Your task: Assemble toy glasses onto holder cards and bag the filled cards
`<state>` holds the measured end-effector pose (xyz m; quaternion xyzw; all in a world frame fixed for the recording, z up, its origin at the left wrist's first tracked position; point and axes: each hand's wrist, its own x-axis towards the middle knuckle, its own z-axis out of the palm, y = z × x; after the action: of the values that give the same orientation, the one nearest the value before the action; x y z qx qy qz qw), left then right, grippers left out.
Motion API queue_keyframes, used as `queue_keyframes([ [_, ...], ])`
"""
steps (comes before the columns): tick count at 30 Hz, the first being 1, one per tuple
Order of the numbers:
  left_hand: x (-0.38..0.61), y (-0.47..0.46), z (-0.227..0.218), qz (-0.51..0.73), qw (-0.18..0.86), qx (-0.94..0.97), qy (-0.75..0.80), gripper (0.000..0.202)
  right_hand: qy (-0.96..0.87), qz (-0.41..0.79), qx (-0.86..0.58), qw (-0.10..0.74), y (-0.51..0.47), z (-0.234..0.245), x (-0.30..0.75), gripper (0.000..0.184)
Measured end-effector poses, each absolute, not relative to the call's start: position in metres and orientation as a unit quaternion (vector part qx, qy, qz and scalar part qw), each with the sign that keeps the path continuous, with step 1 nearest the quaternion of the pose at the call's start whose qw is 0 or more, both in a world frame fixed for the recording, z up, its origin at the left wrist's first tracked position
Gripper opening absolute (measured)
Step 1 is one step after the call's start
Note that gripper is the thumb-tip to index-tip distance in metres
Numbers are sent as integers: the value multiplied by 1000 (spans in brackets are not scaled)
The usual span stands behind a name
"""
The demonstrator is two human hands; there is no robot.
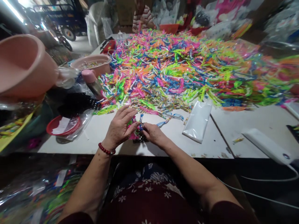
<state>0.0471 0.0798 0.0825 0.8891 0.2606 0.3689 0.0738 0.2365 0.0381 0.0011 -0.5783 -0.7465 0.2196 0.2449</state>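
Note:
A small black perforated holder (139, 139) stands near the table's front edge, with pink and green plastic pieces (133, 133) in it. Over its left side reaches my left hand (120, 127), fingers stretched out and thumb apart, close to the pink pieces. My right hand (153, 133) is closed at the holder's right side, thumb and fingers pinching a slim blue plastic piece (141, 119) that points upward. My fingers hide part of the holder. Just beyond lie a loose pale-blue piece (164, 122) and many small patterned tubes (173, 102).
A large heap of bright plastic pieces (163, 68) covers the far table. Right of my hands lie a stack of clear bags (198, 121) and a white corded device (266, 144). At left are a red basket (63, 132), a flask (90, 79) and basins (44, 59). A person (146, 18) sits opposite.

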Motion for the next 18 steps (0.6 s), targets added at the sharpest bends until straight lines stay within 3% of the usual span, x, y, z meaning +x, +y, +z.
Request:
queue_keyframes([
  [4,50,79,83,367,73,895,243,43,-759,194,-582,220,34,0,226,12],
  [9,53,82,79,383,80,886,249,34,-758,190,-590,203,36,-8,216,19],
  [18,48,77,76,412,70,863,283,35,-726,290,-540,311,42,-1,242,19],
])
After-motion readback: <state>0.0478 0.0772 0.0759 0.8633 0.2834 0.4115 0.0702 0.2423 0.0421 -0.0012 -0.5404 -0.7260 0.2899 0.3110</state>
